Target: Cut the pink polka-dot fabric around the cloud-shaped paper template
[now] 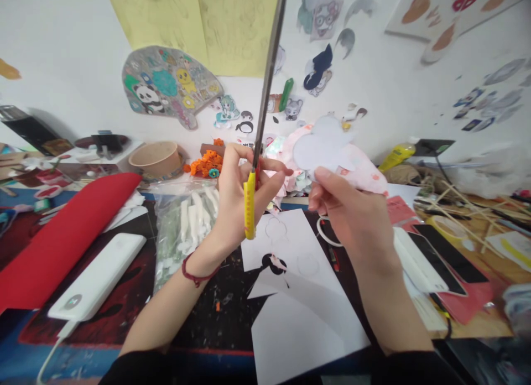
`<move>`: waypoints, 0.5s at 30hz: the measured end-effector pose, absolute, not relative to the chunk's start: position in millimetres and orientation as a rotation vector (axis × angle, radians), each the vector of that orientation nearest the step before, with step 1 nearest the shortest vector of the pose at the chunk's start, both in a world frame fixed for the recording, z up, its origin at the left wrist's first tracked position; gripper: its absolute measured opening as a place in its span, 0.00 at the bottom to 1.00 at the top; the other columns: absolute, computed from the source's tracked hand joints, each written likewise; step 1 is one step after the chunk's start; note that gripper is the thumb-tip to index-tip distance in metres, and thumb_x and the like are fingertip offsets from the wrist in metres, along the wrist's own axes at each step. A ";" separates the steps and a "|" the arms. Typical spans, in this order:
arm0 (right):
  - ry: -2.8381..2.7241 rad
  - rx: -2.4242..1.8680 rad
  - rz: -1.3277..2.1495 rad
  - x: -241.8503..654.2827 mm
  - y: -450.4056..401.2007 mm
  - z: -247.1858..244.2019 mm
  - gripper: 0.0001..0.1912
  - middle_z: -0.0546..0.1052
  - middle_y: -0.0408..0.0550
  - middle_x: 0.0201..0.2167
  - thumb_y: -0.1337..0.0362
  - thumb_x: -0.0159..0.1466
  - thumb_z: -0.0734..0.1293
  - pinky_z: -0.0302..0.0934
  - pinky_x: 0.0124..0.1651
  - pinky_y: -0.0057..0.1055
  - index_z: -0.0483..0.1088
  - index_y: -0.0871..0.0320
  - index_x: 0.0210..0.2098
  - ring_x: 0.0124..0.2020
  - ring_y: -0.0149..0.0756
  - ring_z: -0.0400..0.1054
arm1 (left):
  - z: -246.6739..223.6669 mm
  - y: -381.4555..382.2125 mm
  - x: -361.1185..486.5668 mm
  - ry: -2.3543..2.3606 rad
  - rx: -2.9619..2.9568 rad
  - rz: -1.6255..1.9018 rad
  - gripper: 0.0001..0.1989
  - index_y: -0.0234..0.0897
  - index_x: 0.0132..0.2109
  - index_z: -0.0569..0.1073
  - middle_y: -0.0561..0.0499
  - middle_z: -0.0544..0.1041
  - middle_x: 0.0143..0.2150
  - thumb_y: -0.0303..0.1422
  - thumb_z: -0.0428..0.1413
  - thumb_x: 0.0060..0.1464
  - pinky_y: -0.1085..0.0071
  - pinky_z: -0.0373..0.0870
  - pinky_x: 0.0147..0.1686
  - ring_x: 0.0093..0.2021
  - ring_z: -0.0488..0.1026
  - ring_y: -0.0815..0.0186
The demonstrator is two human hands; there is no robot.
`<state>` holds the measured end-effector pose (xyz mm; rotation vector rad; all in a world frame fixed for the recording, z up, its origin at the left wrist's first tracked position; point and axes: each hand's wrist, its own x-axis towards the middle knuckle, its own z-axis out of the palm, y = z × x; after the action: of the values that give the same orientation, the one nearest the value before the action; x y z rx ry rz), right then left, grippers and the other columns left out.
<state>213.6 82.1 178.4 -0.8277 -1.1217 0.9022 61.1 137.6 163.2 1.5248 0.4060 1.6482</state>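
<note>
Currently pinching a pale paper cutout [323, 147] with rounded lobes, up above the far end of the drawing sheet [298, 285]. Got it clamped between thumb and fingers of the right hand [352, 213]. Gripping yellow-handled scissors [249, 205] in the left hand [232, 202], over the sheet's far left corner, blade end pointing up. Can't tell the gap between the blades. Wearing a dark red bracelet [199, 271] on the left wrist.

Can make out faint pencil outlines [277, 230] on the sheet. Have a clear bag [166, 241] just left of it, and a white power bank [97, 277] farther left, near a large red curved piece [83, 230]. Also have two phones [452, 254] right of the sheet. Can see orange flowers [207, 164] past its far left corner and pink-patterned fabric [367, 169] beyond its far edge.
</note>
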 end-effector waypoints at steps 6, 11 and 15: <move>-1.118 -0.854 0.869 214.4 84.6 178.0 0.13 0.75 0.39 0.20 0.63 0.63 0.74 0.62 0.22 0.24 0.75 0.57 0.23 0.20 0.26 0.69 | 163.1 137.1 59.8 0.384 1.544 1.616 0.22 0.42 0.38 0.59 0.58 0.70 0.28 0.28 0.68 0.52 0.69 0.75 0.33 0.27 0.71 0.72; -1.151 -0.876 0.819 212.4 88.0 172.7 0.14 0.76 0.40 0.21 0.59 0.63 0.74 0.66 0.25 0.24 0.77 0.56 0.24 0.22 0.26 0.70 | 162.8 134.9 59.8 0.401 1.512 1.618 0.24 0.41 0.38 0.60 0.57 0.72 0.31 0.32 0.71 0.48 0.73 0.74 0.34 0.29 0.73 0.73; -1.190 -0.889 0.834 210.8 89.4 169.4 0.10 0.79 0.42 0.24 0.58 0.62 0.75 0.72 0.28 0.26 0.80 0.56 0.27 0.25 0.29 0.74 | 164.4 133.3 60.0 0.475 1.505 1.575 0.27 0.41 0.38 0.60 0.56 0.73 0.33 0.36 0.73 0.46 0.72 0.75 0.35 0.32 0.75 0.71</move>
<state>210.8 89.4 169.4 -0.8892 -1.1900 0.8340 60.0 133.3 164.4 1.5050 0.4753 1.5751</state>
